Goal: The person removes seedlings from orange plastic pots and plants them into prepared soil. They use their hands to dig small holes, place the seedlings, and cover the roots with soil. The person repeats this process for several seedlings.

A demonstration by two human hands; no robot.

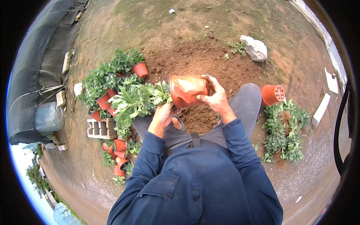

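A dented orange plastic plant pot [187,90] lies on its side in the air before me, its rim to the left. My right hand [216,97] grips its base, thumb and fingers apart around the bottom. Out of the rim, leftward, comes a leafy green plant [140,98]. My left hand [164,116] is closed on the plant's lower stems beside the rim; its fingers are partly hidden. Past my right knee lies another orange pot [271,95], its holed base showing. Below it is a pile of unpotted leafy plants [285,130] with some roots visible.
Potted plants [105,77] lie in a cluster at the left, several pots tipped over, more [120,156] nearer me. A concrete block [101,128] stands between them. Loose brown soil [180,59] covers the ground ahead, with a white rock [254,48] beyond. Dark sheeting [33,73] borders the far left.
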